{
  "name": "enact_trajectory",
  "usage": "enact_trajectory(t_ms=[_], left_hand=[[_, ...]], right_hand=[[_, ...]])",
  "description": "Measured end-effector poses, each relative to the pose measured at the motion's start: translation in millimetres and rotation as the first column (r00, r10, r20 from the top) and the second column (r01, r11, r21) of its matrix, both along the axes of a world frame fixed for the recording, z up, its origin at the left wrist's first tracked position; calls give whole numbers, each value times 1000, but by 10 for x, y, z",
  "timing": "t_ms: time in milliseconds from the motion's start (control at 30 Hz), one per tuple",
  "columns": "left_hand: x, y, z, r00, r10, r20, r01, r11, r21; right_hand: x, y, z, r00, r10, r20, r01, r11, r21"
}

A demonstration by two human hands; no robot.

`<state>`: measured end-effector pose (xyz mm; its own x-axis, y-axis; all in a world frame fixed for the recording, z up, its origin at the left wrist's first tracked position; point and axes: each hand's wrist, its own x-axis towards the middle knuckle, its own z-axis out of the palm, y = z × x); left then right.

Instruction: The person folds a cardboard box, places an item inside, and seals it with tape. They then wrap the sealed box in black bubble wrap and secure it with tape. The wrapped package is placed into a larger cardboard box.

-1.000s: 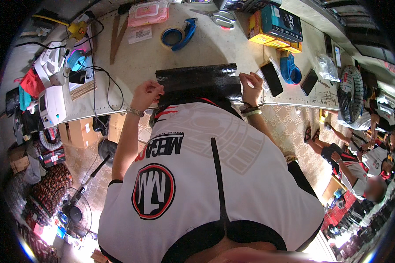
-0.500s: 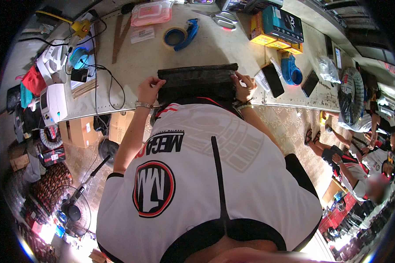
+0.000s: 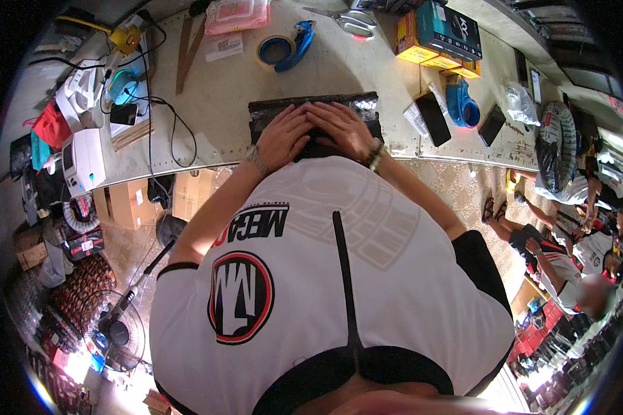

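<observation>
A black, shiny plastic-wrapped bundle (image 3: 367, 105) lies at the table's near edge, right before my chest. My left hand (image 3: 282, 140) rests flat on its middle with fingers stretched out and pointing inward. My right hand (image 3: 345, 130) lies flat beside it, and the fingertips of both hands meet near the bundle's far edge. Neither hand grips anything. The bundle's middle is hidden under my hands, and its near edge by my shirt.
Beyond the bundle are a blue tape dispenser (image 3: 299, 50), a tape roll (image 3: 276, 51) and scissors (image 3: 351, 25). On the right lie two phones (image 3: 432, 119), another blue dispenser (image 3: 462, 104) and stacked boxes (image 3: 447, 34). Cables (image 3: 176, 131) and a white printer (image 3: 84, 161) stand left.
Both hands have let go of the bundle's left and right ends and moved inward, and now press flat on its middle. Its far edge looks flatter and shinier.
</observation>
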<state>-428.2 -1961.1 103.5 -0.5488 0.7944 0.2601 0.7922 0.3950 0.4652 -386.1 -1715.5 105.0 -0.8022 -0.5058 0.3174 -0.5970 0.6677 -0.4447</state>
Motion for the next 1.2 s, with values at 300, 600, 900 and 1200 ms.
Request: enact_trajectory(t_ms=[300, 600, 900, 1200], left_hand=[[-1, -107, -696, 941, 286, 183, -298, 954, 42], [-139, -364, -677, 99, 559, 823, -789, 549, -277], [-566, -952, -591, 78, 457, 886, -676, 678, -290], [-1015, 953, -248, 689, -182, 702, 135, 983, 122]], right_hand=[[261, 546, -691, 715, -649, 260, 585, 759, 286], [-133, 895, -684, 282, -156, 947, 743, 659, -113], [34, 1350, -913, 199, 26, 980, 978, 58, -200], [1115, 282, -475, 70, 184, 981, 798, 580, -165]])
